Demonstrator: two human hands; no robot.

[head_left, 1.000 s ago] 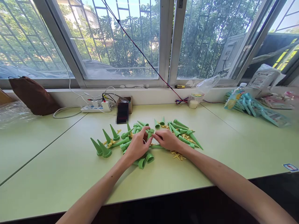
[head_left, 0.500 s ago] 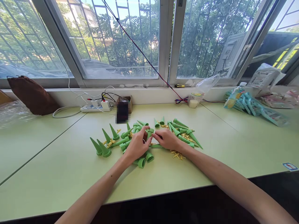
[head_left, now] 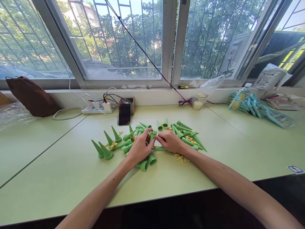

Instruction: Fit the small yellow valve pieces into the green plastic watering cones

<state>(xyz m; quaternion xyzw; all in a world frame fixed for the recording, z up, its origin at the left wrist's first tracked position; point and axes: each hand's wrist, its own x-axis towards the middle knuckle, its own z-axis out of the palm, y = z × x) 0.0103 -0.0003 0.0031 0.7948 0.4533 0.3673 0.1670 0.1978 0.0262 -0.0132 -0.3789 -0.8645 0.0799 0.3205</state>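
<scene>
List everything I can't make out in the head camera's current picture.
In the head view:
- Tip of the green cone in the left hand: hidden by that hand.
- Anything between the right hand's fingertips: too small to tell.
- Dark object: blurred by pixelation.
- Brown bag: contents hidden by its cloth.
- Clear plastic: cut off by the left edge.

Brown bag at far left, white power strip, lidded jar, teal packets at right

We have room to pass over the pale tabletop between our forearms; upright green spikes block us on the left, heaped green spikes and yellow connectors on the right.
</scene>
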